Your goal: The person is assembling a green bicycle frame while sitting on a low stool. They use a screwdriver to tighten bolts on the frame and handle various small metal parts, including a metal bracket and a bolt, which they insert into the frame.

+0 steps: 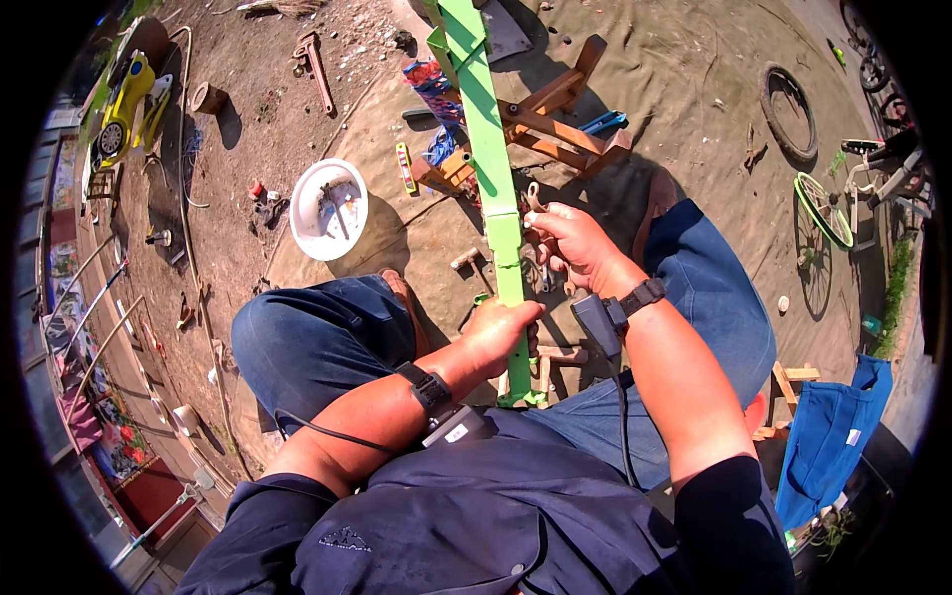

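Note:
A long light-green metal bar runs away from my lap between my knees. My left hand is closed around its near part, the thumb lying across the top. Farther along, my right hand is closed at the bar's right side, with a small metal wrench in its fingers. The wrench's end pokes out above the thumb; the rest is hidden by the hand. Beyond, the bar passes over a brown wooden folding frame. A hammer lies left of the bar.
A white basin with tools in it stands to the left. Farther off lie a pipe wrench and a yellow level-like tool. At right are a tire, a green-rimmed wheel and a blue cloth seat.

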### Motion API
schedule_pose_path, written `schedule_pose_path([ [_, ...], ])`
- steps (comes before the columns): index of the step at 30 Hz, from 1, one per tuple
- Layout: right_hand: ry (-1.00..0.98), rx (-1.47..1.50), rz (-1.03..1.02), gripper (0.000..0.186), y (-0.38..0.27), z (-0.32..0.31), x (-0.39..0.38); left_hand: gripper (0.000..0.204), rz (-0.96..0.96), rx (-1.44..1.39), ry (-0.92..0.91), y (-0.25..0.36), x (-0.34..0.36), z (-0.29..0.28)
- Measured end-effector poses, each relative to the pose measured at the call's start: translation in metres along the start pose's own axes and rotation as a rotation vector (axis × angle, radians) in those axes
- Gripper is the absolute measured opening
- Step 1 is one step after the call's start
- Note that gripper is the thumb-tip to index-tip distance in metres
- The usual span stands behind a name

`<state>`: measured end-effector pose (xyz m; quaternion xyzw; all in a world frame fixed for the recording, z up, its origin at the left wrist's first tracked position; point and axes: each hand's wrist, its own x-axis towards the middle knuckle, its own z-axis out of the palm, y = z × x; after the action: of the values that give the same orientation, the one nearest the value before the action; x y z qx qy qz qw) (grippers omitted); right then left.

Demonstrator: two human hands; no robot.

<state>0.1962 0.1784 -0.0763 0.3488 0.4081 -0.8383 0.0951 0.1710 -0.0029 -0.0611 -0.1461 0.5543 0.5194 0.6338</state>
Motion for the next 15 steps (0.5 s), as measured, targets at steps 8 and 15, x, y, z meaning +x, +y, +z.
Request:
schedule_pose_path([
  [8, 0.031, -0.068, -0.109, 0.014, 0.005, 0.001, 0.006, 0.011, -0.002, -0.014, 0.010, 0.000, 0.000, 0.001],
  [15, 0.019, -0.092, -0.008, 0.013, 0.003, -0.005, 0.008, 0.011, -0.006, -0.012, 0.009, 0.000, 0.000, 0.002],
])
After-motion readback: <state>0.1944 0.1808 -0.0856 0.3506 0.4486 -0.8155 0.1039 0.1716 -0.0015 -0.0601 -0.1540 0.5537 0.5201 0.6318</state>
